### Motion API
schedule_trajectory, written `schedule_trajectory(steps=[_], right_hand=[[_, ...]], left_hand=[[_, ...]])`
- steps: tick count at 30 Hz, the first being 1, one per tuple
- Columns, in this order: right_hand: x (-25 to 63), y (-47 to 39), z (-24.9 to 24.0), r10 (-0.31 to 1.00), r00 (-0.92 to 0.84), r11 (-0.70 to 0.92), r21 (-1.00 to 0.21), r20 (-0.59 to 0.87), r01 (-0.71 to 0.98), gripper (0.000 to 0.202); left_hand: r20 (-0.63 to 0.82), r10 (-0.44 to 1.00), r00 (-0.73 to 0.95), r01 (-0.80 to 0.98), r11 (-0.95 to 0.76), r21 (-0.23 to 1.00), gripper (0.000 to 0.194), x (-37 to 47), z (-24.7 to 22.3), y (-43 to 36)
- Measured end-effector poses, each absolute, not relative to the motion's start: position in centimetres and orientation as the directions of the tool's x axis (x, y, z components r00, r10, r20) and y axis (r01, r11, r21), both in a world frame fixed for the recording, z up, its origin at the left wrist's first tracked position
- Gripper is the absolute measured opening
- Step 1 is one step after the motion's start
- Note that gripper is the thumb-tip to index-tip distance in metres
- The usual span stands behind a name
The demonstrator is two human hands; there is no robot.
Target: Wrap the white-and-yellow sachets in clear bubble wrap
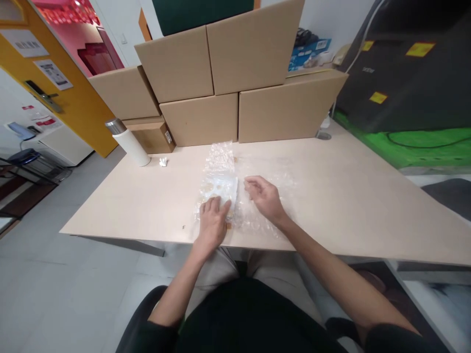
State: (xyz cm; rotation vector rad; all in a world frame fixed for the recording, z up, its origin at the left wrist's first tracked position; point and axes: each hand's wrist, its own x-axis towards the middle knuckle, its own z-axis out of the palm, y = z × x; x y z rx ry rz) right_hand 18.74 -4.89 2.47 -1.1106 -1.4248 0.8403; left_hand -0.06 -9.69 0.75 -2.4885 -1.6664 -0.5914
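A sheet of clear bubble wrap (pixel 261 215) lies spread on the pale table, with one narrower part reaching toward the boxes. On its left half rests a flat, light-coloured item (pixel 228 184) with pale patterns; what it is cannot be made out. My left hand (pixel 213 223) lies on the lower part of this item, fingers spread and pointing away from me. Just right of the item, my right hand (pixel 264 197) hovers over or touches the wrap, its fingers curled together; whether anything is between them is hidden.
Cardboard boxes (pixel 198 120) are stacked along the table's back edge. A white bottle with a metal cap (pixel 133 147) stands at the back left, beside a crumpled white scrap (pixel 163 162). At the right, a large black case (pixel 397 83) stands beyond the table (pixel 368 206).
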Motion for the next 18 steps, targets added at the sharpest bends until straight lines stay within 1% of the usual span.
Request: schedule_trajectory(steps=[2,3,5,7,8,9,10,11,12,13,14,15,16,18], right_hand=[[18.6,-5.5,2.6,0.927,-0.016,0.365,-0.895,0.374,0.257,0.032],[18.3,-5.6,2.4,0.917,-0.068,0.395,-0.869,0.393,0.299,0.032],[17.4,-5.8,1.9,0.890,-0.210,0.456,-0.804,0.405,0.382,0.032],[16.4,-5.9,1.3,0.854,-0.357,0.513,-0.722,0.378,0.464,0.034],[16.0,-5.9,1.1,0.838,-0.412,0.537,-0.678,0.359,0.502,0.037],[15.6,-6.0,1.0,0.825,-0.448,0.555,-0.637,0.343,0.535,0.040],[15.3,-6.1,1.0,0.819,-0.467,0.565,-0.605,0.332,0.561,0.042],[15.1,-6.2,1.2,0.822,-0.467,0.563,-0.587,0.326,0.582,0.043],[15.0,-6.3,1.3,0.831,-0.455,0.551,-0.584,0.319,0.597,0.043],[15.0,-6.5,1.6,0.844,-0.438,0.531,-0.594,0.310,0.604,0.043],[15.0,-6.6,1.9,0.857,-0.421,0.508,-0.618,0.296,0.600,0.043],[15.2,-6.7,2.1,0.870,-0.408,0.482,-0.652,0.278,0.585,0.042],[15.4,-6.9,2.4,0.882,-0.395,0.452,-0.699,0.256,0.555,0.041],[16.2,-7.1,2.8,0.905,-0.371,0.371,-0.813,0.208,0.450,0.039]], left_hand=[[0.246,0.902,0.355,0.914,-0.391,0.112,0.057,0.3,1.3,-9.8],[0.208,0.908,0.363,0.910,-0.394,0.131,0.057,0.1,1.8,-9.8],[0.133,0.901,0.413,0.869,-0.433,0.241,0.055,-0.8,2.7,-9.9],[0.110,0.901,0.420,0.809,-0.427,0.404,0.053,-2.4,3.3,-9.7],[0.138,0.924,0.357,0.791,-0.378,0.481,0.054,-3.3,3.4,-9.5],[0.184,0.956,0.230,0.779,-0.294,0.553,0.054,-4.2,3.2,-9.3],[0.216,0.974,0.066,0.751,-0.191,0.632,0.057,-5.1,3.0,-8.9],[0.206,0.975,-0.086,0.686,-0.092,0.721,0.061,-5.8,2.6,-8.6],[0.162,0.966,-0.201,0.591,-0.012,0.806,0.067,-6.4,2.2,-8.3],[0.097,0.961,-0.258,0.485,0.042,0.874,0.072,-6.7,1.9,-8.0],[0.044,0.961,-0.274,0.392,0.070,0.918,0.076,-6.8,1.7,-7.8],[0.026,0.962,-0.272,0.333,0.069,0.941,0.078,-6.5,1.6,-7.8],[0.051,0.962,-0.269,0.314,0.037,0.949,0.077,-5.9,1.8,-7.9],[0.184,0.952,-0.245,0.357,-0.088,0.930,0.071,-4.0,2.7,-8.5]])
